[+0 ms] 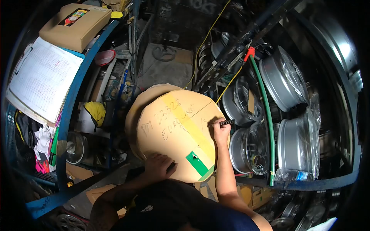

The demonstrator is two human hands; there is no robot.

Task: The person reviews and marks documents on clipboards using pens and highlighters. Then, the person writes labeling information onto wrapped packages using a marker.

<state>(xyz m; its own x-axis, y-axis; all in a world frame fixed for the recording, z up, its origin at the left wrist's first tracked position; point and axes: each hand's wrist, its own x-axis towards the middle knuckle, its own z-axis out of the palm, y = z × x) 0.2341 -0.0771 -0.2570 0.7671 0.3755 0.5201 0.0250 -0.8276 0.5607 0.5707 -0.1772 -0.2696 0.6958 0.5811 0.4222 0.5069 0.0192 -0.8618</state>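
A round cardboard disc [173,134] lies in front of me, with handwriting reading "PM 23328" and "EUROLINE", a yellow tape strip [184,122] across it and a green tape patch [198,166] near its lower edge. My right hand [221,133] is closed around a black marker [227,122], its tip at the disc's right part beside fresh marks. At the disc's lower left edge rests my left hand [158,166], fingers curled round a small dark object, perhaps a cap. Another cardboard round [133,127] shows behind the disc.
Silver wheel rims [283,79] wrapped in plastic fill the right rack, crossed by a green pole [266,104]. On the left, a blue-framed shelf [71,100] holds a clipboard with papers [44,79] and a cardboard box [75,27]. A plastic bottle [293,175] lies at the lower right.
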